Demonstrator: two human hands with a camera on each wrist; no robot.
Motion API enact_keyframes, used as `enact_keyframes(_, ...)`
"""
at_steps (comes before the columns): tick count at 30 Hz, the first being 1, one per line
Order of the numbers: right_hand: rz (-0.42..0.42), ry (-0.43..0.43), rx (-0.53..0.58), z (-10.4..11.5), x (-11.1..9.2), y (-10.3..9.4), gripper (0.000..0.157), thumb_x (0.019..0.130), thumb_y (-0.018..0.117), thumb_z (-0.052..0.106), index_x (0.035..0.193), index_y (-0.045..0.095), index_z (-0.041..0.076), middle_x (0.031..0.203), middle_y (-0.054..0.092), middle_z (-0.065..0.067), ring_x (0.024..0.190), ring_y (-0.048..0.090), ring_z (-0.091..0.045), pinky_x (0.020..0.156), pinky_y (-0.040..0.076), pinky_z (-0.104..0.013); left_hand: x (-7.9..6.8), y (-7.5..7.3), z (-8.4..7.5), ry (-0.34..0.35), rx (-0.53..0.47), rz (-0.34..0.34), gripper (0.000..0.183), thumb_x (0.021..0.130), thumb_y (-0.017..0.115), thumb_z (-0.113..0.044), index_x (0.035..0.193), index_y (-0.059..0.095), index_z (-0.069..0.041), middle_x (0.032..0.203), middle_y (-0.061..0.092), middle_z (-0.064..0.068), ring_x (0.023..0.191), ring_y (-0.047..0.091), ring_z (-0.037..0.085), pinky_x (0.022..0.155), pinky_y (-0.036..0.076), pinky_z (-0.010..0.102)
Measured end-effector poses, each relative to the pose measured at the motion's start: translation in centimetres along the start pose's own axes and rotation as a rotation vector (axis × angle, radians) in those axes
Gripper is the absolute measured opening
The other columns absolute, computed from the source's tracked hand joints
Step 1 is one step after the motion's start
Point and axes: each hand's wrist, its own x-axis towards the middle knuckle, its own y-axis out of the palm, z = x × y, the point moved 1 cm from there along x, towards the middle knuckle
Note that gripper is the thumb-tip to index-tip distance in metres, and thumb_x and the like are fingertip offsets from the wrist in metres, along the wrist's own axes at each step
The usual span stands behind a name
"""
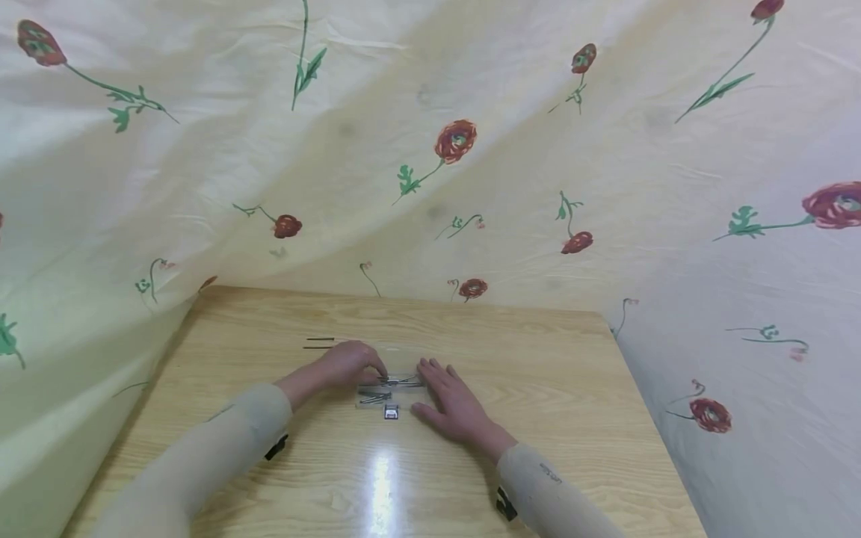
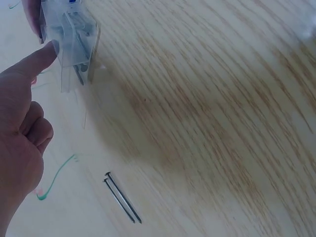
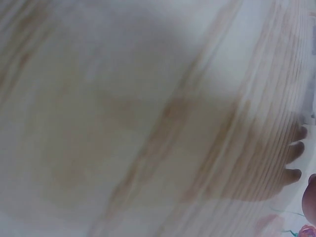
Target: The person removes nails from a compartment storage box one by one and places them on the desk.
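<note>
A clear plastic box [image 1: 368,400] with compartments lies on the table, dark metal nails [image 1: 377,397] inside it. My left hand [image 1: 346,364] reaches over its far left part with bent fingers. In the left wrist view, one finger [image 2: 42,58] points to the box wall and others are curled; whether the fingertips pinch a nail is hidden. My right hand [image 1: 457,407] lies at the box's right side, fingers straight and spread. Only some of its fingertips [image 3: 295,152] show in the right wrist view. Two loose nails [image 2: 121,198] lie side by side on the table, left of the box.
A small dark-and-white label [image 1: 392,412] sits at the box's near edge. The wood-grain table [image 1: 538,418] extends around both arms. Flower-patterned cloth [image 1: 377,149] hangs behind the table and along its sides.
</note>
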Motion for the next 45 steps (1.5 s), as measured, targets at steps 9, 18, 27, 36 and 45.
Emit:
enact_keyframes(9, 0.027, 0.013, 0.005, 0.2, 0.2, -0.1, 0.083, 0.106, 0.053, 0.06, 0.168, 0.031, 0.01, 0.175, 0.026, -0.006, 0.163, 0.02, -0.025, 0.133, 0.014, -0.05, 0.4, 0.4, 0.2, 0.059, 0.075, 0.029, 0.018, 0.095, 0.081, -0.017, 0.113, 0.083, -0.02, 0.105, 0.08, -0.006, 0.098, 0.074, 0.012, 0.095, 0.06, 0.034)
enact_keyframes(18, 0.023, 0.025, 0.008, 0.2, 0.0, 0.1, 0.083, 0.106, 0.054, 0.06, 0.168, 0.031, 0.011, 0.176, 0.026, -0.006, 0.163, 0.02, -0.024, 0.133, 0.014, -0.049, 1.3, 0.7, -0.1, 0.095, 0.162, 0.11, 0.015, 0.096, 0.08, -0.019, 0.111, 0.083, -0.019, 0.104, 0.081, -0.005, 0.092, 0.074, 0.009, 0.086, 0.061, 0.026)
enact_keyframes(27, -0.006, 0.019, -0.005, 0.2, 0.2, 0.0, 0.081, 0.106, 0.056, 0.059, 0.167, 0.033, 0.01, 0.175, 0.028, -0.006, 0.163, 0.022, -0.024, 0.132, 0.016, -0.049, 1.5, 0.6, -0.4, 0.074, 0.167, 0.089, 0.01, 0.095, 0.081, -0.015, 0.103, 0.084, -0.018, 0.099, 0.08, -0.005, 0.09, 0.074, 0.011, 0.086, 0.062, 0.029)
enact_keyframes(36, 0.015, 0.037, 0.005, 0.3, 0.3, 0.2, 0.083, 0.106, 0.054, 0.061, 0.168, 0.03, 0.012, 0.175, 0.026, -0.005, 0.163, 0.021, -0.023, 0.133, 0.014, -0.048, 1.2, 1.0, -0.3, 0.054, 0.143, 0.067, 0.003, 0.095, 0.081, -0.017, 0.098, 0.082, -0.017, 0.096, 0.08, -0.004, 0.088, 0.073, 0.012, 0.085, 0.062, 0.03)
enact_keyframes(45, -0.03, 0.006, -0.002, 0.1, 0.4, 0.7, 0.082, 0.105, 0.055, 0.061, 0.167, 0.034, 0.01, 0.174, 0.031, -0.007, 0.161, 0.027, -0.028, 0.131, 0.019, -0.053, 0.5, 0.5, -0.1, 0.034, 0.136, 0.075, 0.007, 0.093, 0.083, -0.019, 0.092, 0.08, -0.013, 0.088, 0.077, -0.004, 0.08, 0.07, 0.011, 0.079, 0.061, 0.029)
